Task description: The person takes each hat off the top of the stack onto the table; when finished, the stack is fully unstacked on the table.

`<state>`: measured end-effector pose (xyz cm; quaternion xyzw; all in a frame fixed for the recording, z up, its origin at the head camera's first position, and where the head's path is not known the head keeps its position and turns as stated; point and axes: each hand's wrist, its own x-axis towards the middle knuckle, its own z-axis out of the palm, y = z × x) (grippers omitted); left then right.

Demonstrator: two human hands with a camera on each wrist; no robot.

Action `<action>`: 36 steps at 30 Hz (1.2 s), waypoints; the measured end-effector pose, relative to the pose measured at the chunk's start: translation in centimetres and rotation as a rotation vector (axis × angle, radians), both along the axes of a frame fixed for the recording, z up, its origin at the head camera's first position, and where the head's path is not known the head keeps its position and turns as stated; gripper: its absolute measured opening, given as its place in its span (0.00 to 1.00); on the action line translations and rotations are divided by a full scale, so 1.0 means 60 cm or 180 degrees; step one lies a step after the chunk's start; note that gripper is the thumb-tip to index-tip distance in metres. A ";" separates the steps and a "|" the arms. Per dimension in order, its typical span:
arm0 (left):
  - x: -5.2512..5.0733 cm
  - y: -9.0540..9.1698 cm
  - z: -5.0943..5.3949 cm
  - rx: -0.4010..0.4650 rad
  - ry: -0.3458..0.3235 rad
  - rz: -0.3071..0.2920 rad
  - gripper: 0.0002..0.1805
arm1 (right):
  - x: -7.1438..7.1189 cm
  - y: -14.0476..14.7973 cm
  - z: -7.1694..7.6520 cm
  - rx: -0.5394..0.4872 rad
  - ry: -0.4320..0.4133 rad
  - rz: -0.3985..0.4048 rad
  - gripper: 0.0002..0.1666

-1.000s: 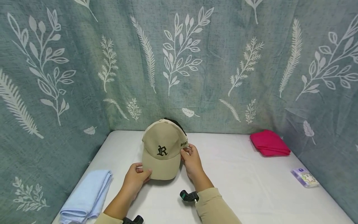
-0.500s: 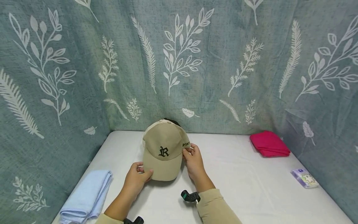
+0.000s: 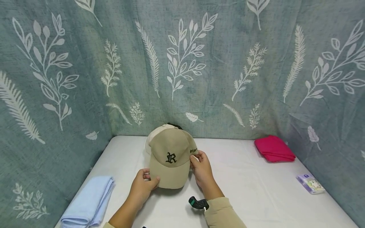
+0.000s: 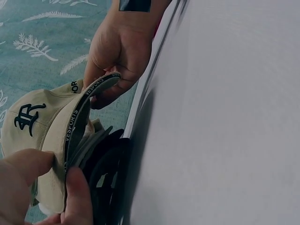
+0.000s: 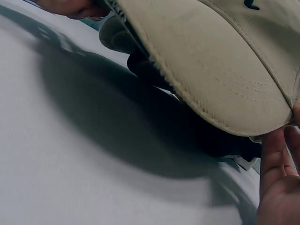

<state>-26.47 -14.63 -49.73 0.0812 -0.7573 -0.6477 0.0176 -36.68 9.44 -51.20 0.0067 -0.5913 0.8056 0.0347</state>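
The cap point(image 3: 171, 155) sits between the left hand point(image 3: 142, 184), pinching its brim, and the right hand point(image 3: 203, 169), pinching its side; dark shapes point(image 4: 103, 154) beneath may be other caps.

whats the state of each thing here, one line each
tan cap: held by its edges
left hand: pinching the brim
right hand: pinching the cap's side
pale cap: mostly hidden behind
blue cloth: folded
red cloth: folded
small pack: lying flat, seal unclear
patterned fabric: hanging
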 end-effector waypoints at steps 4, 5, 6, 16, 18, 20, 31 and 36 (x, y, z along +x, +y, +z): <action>0.001 0.004 0.002 -0.0059 0.0005 -0.0025 0.40 | 0.005 0.008 0.000 -0.0046 -0.0020 0.0053 0.20; 0.002 0.005 0.002 -0.0073 0.0010 -0.0024 0.40 | 0.006 0.010 0.000 -0.0056 -0.0027 0.0067 0.20; 0.002 0.006 0.003 -0.0097 0.0017 -0.0028 0.40 | 0.007 0.013 0.000 -0.0060 -0.0032 0.0079 0.20; 0.003 0.013 0.006 -0.0221 0.0022 -0.0006 0.39 | 0.012 0.027 0.012 0.0101 -0.0007 0.0077 0.20; 0.005 0.016 0.006 -0.0248 0.0021 -0.0025 0.40 | 0.014 0.031 0.017 0.0172 -0.0010 0.0046 0.20; 0.008 0.019 0.006 -0.0276 0.0016 -0.0038 0.40 | 0.016 0.035 0.019 0.0220 -0.0035 0.0038 0.21; 0.011 0.034 0.009 -0.0238 0.0103 -0.0129 0.39 | 0.029 0.051 0.028 0.0145 -0.0098 -0.0032 0.19; 0.012 0.043 0.012 -0.0234 0.0097 -0.0161 0.39 | 0.033 0.059 0.031 0.0100 -0.0094 -0.0049 0.17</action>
